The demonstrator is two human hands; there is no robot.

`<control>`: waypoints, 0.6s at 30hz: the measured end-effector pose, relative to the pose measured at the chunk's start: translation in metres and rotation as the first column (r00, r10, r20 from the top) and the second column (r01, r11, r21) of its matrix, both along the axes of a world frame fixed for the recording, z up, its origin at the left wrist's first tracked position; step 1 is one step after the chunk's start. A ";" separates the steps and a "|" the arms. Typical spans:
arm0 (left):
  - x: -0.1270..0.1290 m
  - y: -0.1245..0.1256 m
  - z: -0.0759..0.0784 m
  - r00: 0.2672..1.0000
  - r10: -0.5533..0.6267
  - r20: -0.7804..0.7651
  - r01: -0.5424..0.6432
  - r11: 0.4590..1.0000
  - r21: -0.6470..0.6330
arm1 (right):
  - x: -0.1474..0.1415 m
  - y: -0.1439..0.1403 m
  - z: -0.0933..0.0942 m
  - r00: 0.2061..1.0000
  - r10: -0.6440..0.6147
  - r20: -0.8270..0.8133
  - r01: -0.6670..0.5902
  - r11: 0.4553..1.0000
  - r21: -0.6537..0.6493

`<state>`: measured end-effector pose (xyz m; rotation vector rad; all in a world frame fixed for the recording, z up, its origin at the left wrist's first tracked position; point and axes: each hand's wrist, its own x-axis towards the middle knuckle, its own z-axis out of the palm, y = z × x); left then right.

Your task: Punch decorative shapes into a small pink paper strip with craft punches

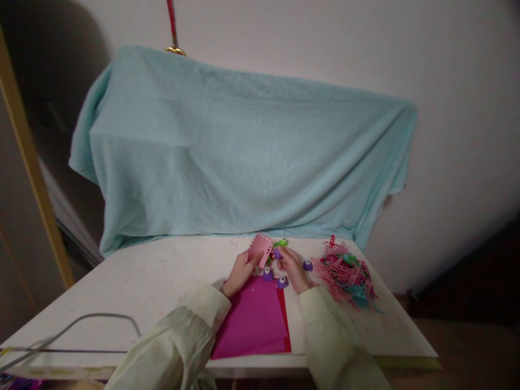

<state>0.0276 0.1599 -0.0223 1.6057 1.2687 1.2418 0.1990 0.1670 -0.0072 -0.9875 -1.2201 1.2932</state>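
My left hand (240, 272) holds a small pink paper piece (260, 248) with a punched edge, lifted just above the white table (142, 281). My right hand (293, 267) grips a small purple paper punch (277, 253) pressed against the right edge of that pink piece. A green punch (282, 242) lies just behind my fingers. More purple punches sit close by: one (267, 274) and another (281, 282) between my hands, a third (307, 265) to the right. Magenta paper sheets (254, 319) over a red sheet (285, 319) lie under my wrists.
A heap of pink, red and teal punched paper scraps (349, 276) lies at the right of the table. A light blue blanket (244, 151) drapes over something behind the table. A grey cable (81, 325) loops at the table's front left.
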 end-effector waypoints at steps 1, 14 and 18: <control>0.000 0.001 -0.001 1.000 0.006 -0.003 -0.006 1.000 -0.010 | 0.001 0.002 -0.002 1.000 -0.017 -0.021 0.017 1.000 -0.003; 0.001 0.001 0.001 1.000 0.003 0.021 -0.002 0.999 -0.042 | 0.006 0.006 -0.016 0.919 -0.283 0.274 0.214 0.943 0.256; 0.002 -0.002 0.006 0.999 -0.003 0.043 0.004 0.999 -0.040 | 0.004 -0.002 -0.010 0.821 -0.352 0.450 0.152 0.893 0.423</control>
